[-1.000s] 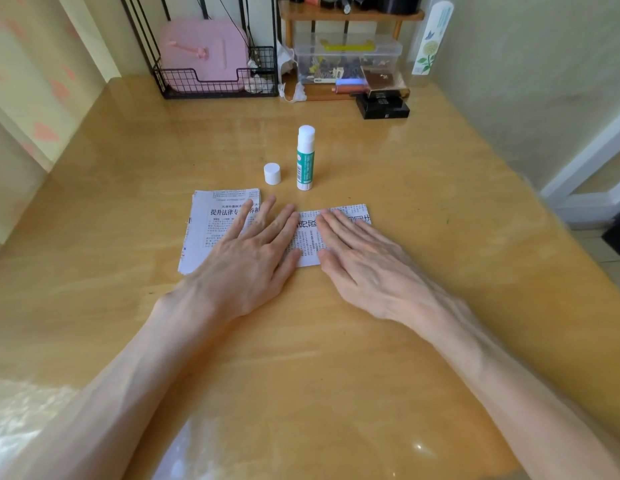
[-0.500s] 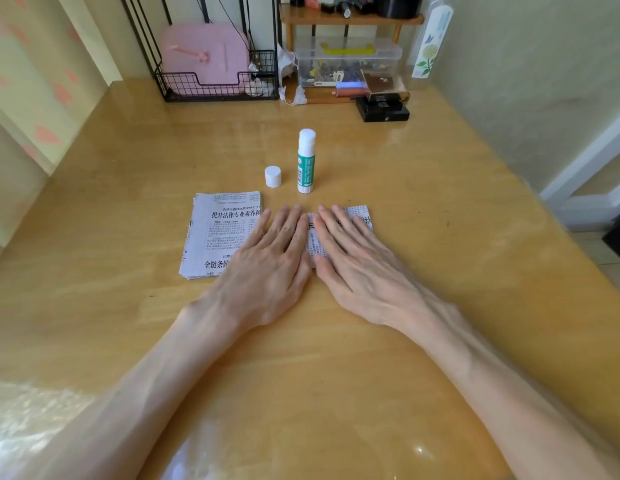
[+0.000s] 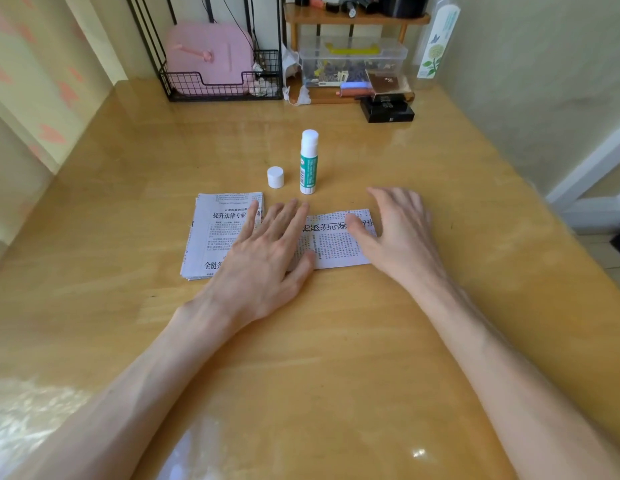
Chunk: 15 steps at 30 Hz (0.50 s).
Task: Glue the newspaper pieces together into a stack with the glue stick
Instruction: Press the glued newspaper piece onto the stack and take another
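Two lots of newspaper lie on the wooden table [image 3: 336, 341]. On the left is a pile of newspaper pieces [image 3: 215, 233]; to its right lies a newspaper piece [image 3: 332, 242] with large black characters. My left hand [image 3: 267, 251] lies flat with straight fingers across both, covering the gap between them. My right hand [image 3: 395, 233] rests on the right end of the right piece, fingers relaxed, thumb on the print. Behind the paper stands the uncapped green-and-white glue stick [image 3: 308, 162], and its white cap [image 3: 275, 177] sits just left of it.
Along the back edge are a black wire basket [image 3: 221, 86] holding a pink case, a wooden shelf [image 3: 353, 19] over a clear plastic box [image 3: 351, 64], and a black box [image 3: 388, 110]. A wall runs along the right side.
My right hand has slid right to the end of the right piece, uncovering its print. My left hand shifted slightly left. The view has tilted a little.
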### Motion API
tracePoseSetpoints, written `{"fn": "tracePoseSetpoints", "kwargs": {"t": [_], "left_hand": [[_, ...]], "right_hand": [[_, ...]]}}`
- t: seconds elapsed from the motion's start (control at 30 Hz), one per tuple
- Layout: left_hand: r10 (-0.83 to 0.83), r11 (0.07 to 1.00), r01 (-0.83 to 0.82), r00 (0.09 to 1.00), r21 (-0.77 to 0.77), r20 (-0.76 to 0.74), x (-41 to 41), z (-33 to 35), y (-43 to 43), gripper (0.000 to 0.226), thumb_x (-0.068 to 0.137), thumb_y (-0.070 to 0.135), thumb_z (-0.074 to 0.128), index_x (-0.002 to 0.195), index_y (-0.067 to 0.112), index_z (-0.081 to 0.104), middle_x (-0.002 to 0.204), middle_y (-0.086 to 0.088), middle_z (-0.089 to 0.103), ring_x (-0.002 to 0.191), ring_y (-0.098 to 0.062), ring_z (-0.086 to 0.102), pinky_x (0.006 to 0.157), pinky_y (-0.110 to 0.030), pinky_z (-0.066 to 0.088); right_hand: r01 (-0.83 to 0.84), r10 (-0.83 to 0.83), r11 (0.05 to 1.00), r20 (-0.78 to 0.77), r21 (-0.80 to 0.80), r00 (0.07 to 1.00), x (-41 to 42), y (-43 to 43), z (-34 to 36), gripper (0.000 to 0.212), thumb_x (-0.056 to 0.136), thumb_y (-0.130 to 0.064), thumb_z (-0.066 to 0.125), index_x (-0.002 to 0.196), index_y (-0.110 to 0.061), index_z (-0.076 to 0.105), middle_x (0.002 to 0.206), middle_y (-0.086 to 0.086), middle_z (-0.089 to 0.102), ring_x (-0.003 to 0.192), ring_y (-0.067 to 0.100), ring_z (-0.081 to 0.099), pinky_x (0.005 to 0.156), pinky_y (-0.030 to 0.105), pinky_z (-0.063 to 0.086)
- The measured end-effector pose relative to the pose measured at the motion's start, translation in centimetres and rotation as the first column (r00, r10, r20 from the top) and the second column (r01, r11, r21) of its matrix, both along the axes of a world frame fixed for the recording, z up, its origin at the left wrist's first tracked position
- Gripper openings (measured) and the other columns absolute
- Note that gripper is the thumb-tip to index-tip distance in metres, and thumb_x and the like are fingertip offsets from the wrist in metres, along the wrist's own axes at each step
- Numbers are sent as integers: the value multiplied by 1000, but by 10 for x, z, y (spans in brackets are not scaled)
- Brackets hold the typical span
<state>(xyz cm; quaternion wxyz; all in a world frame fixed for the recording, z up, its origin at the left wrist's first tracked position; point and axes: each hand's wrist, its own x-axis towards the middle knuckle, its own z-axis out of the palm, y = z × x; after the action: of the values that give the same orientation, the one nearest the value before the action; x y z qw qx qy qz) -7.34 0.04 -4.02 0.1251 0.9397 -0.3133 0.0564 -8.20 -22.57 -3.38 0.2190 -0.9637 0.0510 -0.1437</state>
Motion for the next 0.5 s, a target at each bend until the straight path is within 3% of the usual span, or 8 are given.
{"fn": "tracePoseSetpoints", "kwargs": {"t": [0.07, 0.17, 0.27, 0.4, 0.5], "left_hand": [[12, 999, -12, 1000, -32, 11, 1, 2, -1, 75, 103, 52, 30, 165, 11, 21, 168, -7, 33, 157, -24, 23, 130, -38, -8], [13, 999, -12, 1000, -49, 7, 3, 1, 0, 78, 101, 56, 35, 164, 10, 26, 162, -6, 43, 154, -28, 30, 130, -40, -3], [6, 997, -6, 1000, -71, -3, 5, 0, 1, 79, 100, 56, 39, 163, 10, 26, 158, -7, 47, 152, -30, 33, 131, -42, 1], [3, 997, -3, 1000, -82, 5, 6, -1, 1, 80, 99, 56, 42, 164, 10, 26, 155, -8, 50, 152, -30, 34, 131, -43, 2], [-4, 996, 5, 1000, -90, 12, 5, -3, 2, 80, 100, 55, 43, 164, 10, 26, 153, -9, 51, 152, -30, 35, 131, -45, 5]], "right_hand": [[37, -33, 999, -108, 39, 994, 7, -6, -1, 53, 94, -61, 66, 133, -25, 67, 141, -3, 56, 140, 22, 38, 107, 34, 26], [26, -6, 965, -77, 261, 997, 11, -9, 4, 27, 88, -51, 80, 107, -33, 73, 124, -13, 60, 136, 15, 42, 103, 28, 22], [-16, 37, 915, -44, 403, 998, 12, -13, 7, 20, 88, -39, 83, 103, -34, 72, 111, -25, 66, 124, 7, 55, 115, 42, 34], [-55, 63, 996, -130, 68, 989, 10, -12, 3, 48, 91, -63, 69, 130, -36, 64, 135, -13, 52, 137, 14, 36, 100, 31, 21], [-99, 105, 994, -108, 55, 989, 10, -11, 3, 43, 91, -64, 68, 122, -36, 68, 133, -12, 51, 137, 14, 35, 100, 32, 22]]}}
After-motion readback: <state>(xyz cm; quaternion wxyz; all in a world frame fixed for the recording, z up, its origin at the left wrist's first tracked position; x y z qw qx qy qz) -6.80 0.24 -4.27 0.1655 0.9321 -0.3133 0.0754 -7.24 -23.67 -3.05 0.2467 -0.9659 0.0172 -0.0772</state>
